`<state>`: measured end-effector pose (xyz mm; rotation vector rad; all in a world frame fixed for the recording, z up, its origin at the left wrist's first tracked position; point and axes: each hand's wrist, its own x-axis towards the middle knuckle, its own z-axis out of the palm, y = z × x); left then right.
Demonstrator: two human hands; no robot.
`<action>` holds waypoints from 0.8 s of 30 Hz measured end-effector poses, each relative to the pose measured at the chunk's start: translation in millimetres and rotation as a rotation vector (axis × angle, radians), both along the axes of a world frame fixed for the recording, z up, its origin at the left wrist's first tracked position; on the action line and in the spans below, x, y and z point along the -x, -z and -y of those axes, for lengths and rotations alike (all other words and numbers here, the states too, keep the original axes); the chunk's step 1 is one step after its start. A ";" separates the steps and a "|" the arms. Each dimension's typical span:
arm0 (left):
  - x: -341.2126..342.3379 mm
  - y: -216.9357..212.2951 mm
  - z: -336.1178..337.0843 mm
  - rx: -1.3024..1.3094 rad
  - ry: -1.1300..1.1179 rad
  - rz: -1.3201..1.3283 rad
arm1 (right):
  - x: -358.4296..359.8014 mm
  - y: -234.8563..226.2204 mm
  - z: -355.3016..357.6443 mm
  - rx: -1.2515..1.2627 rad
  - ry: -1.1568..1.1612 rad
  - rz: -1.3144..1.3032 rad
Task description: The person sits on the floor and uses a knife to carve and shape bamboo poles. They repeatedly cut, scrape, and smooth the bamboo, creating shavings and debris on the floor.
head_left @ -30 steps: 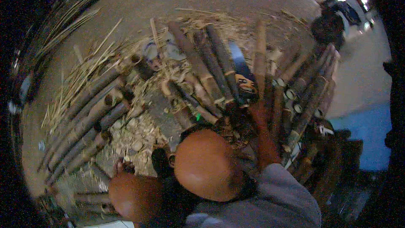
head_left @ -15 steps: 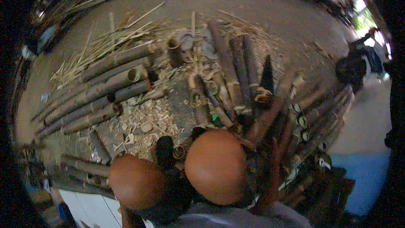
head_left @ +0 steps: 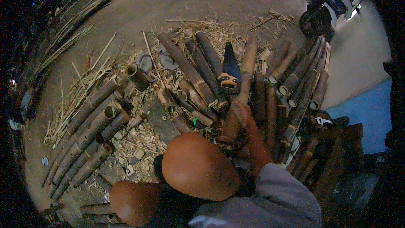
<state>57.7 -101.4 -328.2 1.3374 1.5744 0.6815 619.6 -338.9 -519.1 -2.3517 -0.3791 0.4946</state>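
Beyond my right knee point(head_left: 198, 164), my right hand point(head_left: 241, 113) closes round the near end of a brown bamboo pole point(head_left: 249, 65), which points away from me. The grip is partly dim, so single fingers are hard to make out. Just left of this pole lies a handsaw point(head_left: 230, 67), its dark blade pointing away and its orange and black handle toward me. Several darker bamboo poles point(head_left: 185, 65) lie left of the saw. My left hand cannot be made out; my knees and dark shadow cover the area near my body.
Bamboo lengths point(head_left: 95, 137) lie stacked at left, and more poles point(head_left: 301, 74) at right. Wood chips point(head_left: 139, 147) and split strips point(head_left: 84, 97) litter the floor. A short upright bamboo tube point(head_left: 137, 76) stands mid-left. A blue and white wall point(head_left: 358, 109) bounds the right.
The view has turned right. My right arm, blurred low at the right before, now reaches forward clearly with its hand on the bamboo pole. The saw is now plainly visible.
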 end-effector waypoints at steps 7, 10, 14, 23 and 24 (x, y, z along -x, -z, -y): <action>2.1 -0.2 -3.9 -0.001 -0.008 -0.005 | 4.7 9.3 66.4 -0.086 0.112 -0.132; 1.4 -1.1 -5.9 -0.004 -0.006 -0.011 | 5.2 12.2 69.0 -0.137 0.135 -0.147; 2.8 -3.6 -7.5 -0.020 0.001 -0.004 | 21.8 15.8 61.1 -0.267 0.152 -0.176; 15.9 -44.0 -20.3 -0.212 0.061 -0.062 | 64.8 -35.0 27.4 -0.436 0.046 0.015; 14.3 -55.2 -23.8 -0.263 0.074 -0.086 | 63.1 -51.1 19.5 -0.432 0.000 0.050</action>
